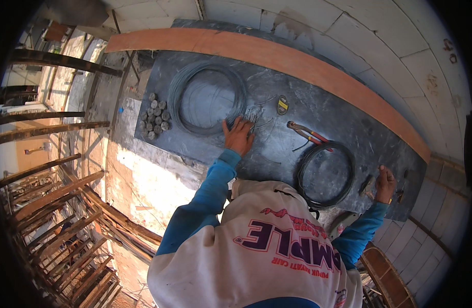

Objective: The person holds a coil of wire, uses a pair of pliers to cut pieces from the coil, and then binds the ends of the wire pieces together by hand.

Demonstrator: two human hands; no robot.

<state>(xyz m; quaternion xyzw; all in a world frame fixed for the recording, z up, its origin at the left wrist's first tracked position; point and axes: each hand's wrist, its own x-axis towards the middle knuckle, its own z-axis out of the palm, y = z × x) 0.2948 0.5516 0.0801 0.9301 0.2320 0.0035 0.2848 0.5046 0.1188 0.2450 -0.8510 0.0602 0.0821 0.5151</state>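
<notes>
My left hand (238, 137) lies on the dark board with fingers spread, at the right edge of a large coil of grey wire (175, 105). Its fingertips touch or nearly touch a bundle of short cut wires (253, 113). Over at the right, my right hand (385, 185) is raised near the board's end, fingers curled together; what they hold, if anything, is too small to make out. Between the hands lie pincers with red handles (310, 136) and a smaller coil of dark wire (300, 177). A black and yellow tape measure (282, 104) sits farther back.
Several round grey concrete pieces (155, 119) are grouped at the board's left end. A long wooden plank (277, 50) runs along the far edge, before a block wall (385, 36). Small dark objects (368, 186) lie beside my right hand. Timber poles (51, 126) stand at left.
</notes>
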